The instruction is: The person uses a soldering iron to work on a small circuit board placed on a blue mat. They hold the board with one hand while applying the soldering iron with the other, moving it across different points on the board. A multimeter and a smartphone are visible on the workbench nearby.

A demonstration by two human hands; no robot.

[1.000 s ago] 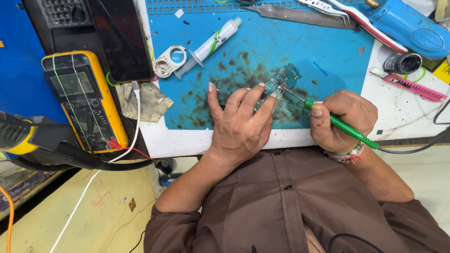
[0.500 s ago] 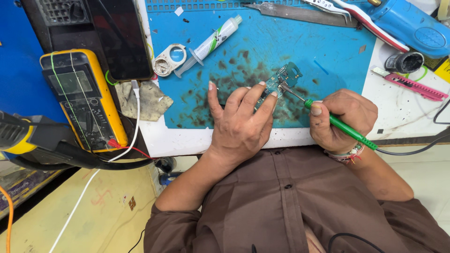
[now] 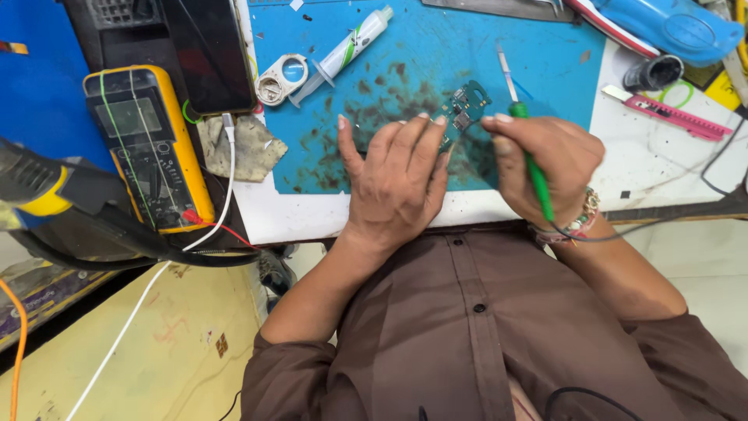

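Blue mat [image 3: 436, 47]: left hand [image 3: 393, 183] pinned circuit board [image 3: 461, 109] with flat fingers; right hand [image 3: 545, 160] gripped green iron [image 3: 534, 171].

Everything here sits around the blue work mat [image 3: 405, 47]. The left hand [image 3: 393, 183] lies flat on the mat's lower part, fingertips pinning a small green circuit board [image 3: 463, 109]. Right beside it, the right hand [image 3: 545, 160] grips a green-handled soldering iron [image 3: 534, 168], tip pointing up just right of the board. A syringe tube [image 3: 343, 51] lies on the mat's upper left, and a yellow multimeter [image 3: 148, 144] sits off the mat's left edge.
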